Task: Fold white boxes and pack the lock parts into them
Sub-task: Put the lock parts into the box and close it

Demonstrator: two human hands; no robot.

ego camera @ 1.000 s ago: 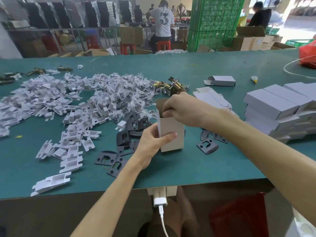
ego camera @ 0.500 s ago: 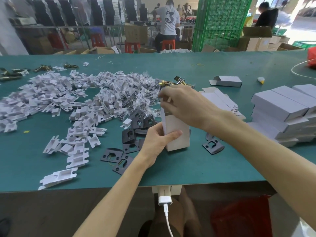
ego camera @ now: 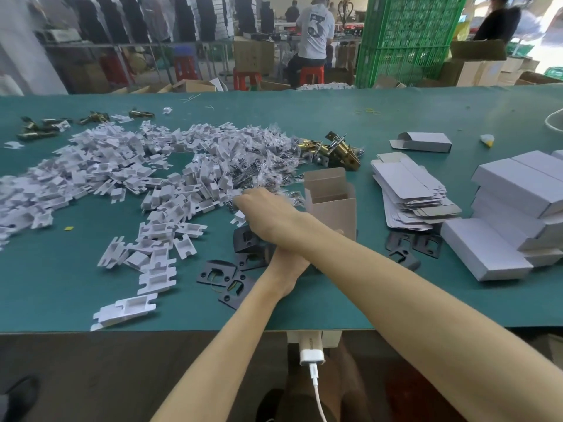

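White box (ego camera: 333,208) stands upright on the green table (ego camera: 61,284), long axis vertical, mouth open upward; the left hand (ego camera: 288,260) lies at its foot, its grip hidden under the right forearm. The right hand (ego camera: 268,211) reaches across to the heap of small clear bags (ego camera: 262,166) just left of the box, and whether its fingers pinch anything cannot be told. A part taken there must travel rightward, then drop in from above.

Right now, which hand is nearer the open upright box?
Left. The left hand sits at the base of the box, mostly hidden under the crossing right arm. The right hand is off to the box's left, at the edge of the bagged-parts pile.
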